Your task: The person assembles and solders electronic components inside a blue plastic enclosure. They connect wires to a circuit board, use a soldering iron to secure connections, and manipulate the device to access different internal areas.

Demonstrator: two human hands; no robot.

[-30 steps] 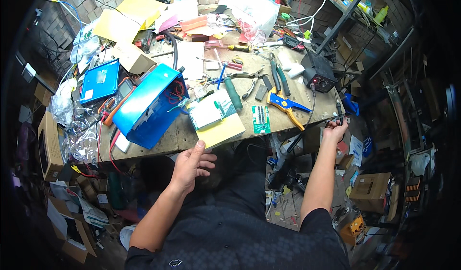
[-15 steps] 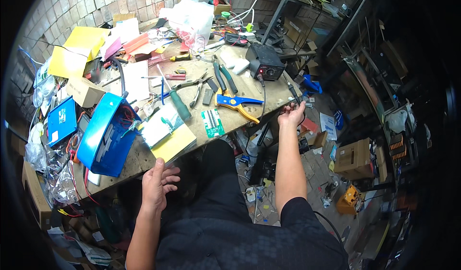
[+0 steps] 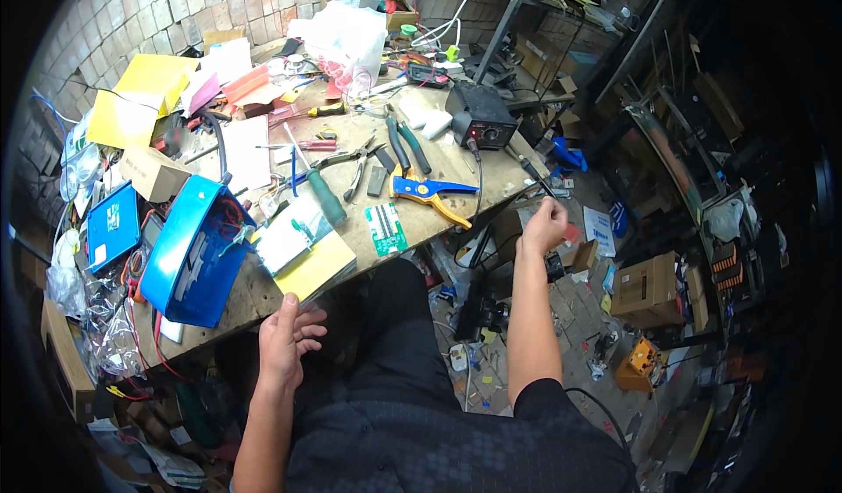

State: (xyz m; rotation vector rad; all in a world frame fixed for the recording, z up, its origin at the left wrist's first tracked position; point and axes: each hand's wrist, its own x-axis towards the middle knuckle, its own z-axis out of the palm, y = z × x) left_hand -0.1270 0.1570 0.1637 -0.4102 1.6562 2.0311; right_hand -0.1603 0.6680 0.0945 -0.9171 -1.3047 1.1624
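Note:
Beyond the table's right edge, my right hand (image 3: 545,224) is closed at the rear end of a black-handled soldering iron (image 3: 533,174). The iron slants over the edge, its front part toward the black soldering station (image 3: 481,116) with a lit red lamp. My left hand (image 3: 289,339) is open and empty, thumb raised and fingers apart, just off the front edge. Closest to it lies a yellow sheet (image 3: 317,267) under a clear-wrapped item. A green circuit board (image 3: 386,228) sits near the edge, with blue-and-yellow wire strippers (image 3: 430,193) behind it.
An open blue case (image 3: 191,260) with wires inside stands at the left. Pliers (image 3: 360,170), green-handled cutters (image 3: 406,142) and a green-handled screwdriver (image 3: 324,196) lie mid-table. A white plastic bag (image 3: 349,41) is at the back. Cartons (image 3: 647,287) and scraps cover the floor at right.
My right hand has moved slightly toward me and turned, its fingers closing from a loose, palm-up curl. The left hand stays almost in place.

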